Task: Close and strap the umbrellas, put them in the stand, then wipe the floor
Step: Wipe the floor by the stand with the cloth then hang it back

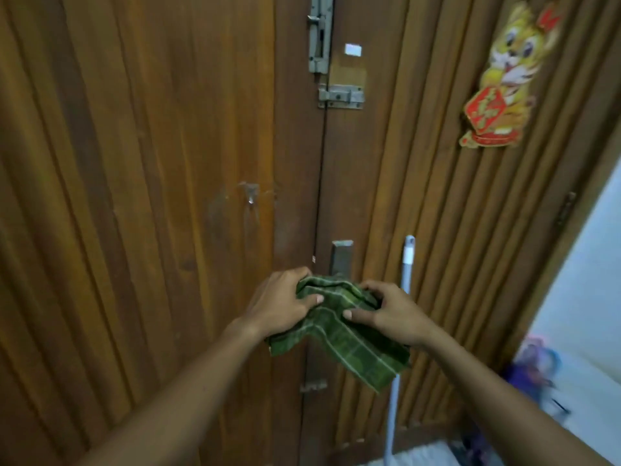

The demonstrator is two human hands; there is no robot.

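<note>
A green checked cloth (339, 334) is bunched between both my hands, in front of the wooden double door. My left hand (282, 304) grips its upper left part, fingers curled over the folds. My right hand (383, 314) pinches the upper right part, thumb on top. The cloth's lower end hangs down toward the right. At the lower right, blurred, stands something purple and blue (537, 364) that may be umbrellas; I cannot tell. No stand shows clearly.
The brown wooden door (151, 163) fills the view, with metal bolts (341, 95) high at its middle. A grey pole (403, 297) leans against the right leaf. A tiger decoration (504, 82) hangs upper right. A white wall (584, 264) is at the right; pale floor (420, 455) shows at the bottom.
</note>
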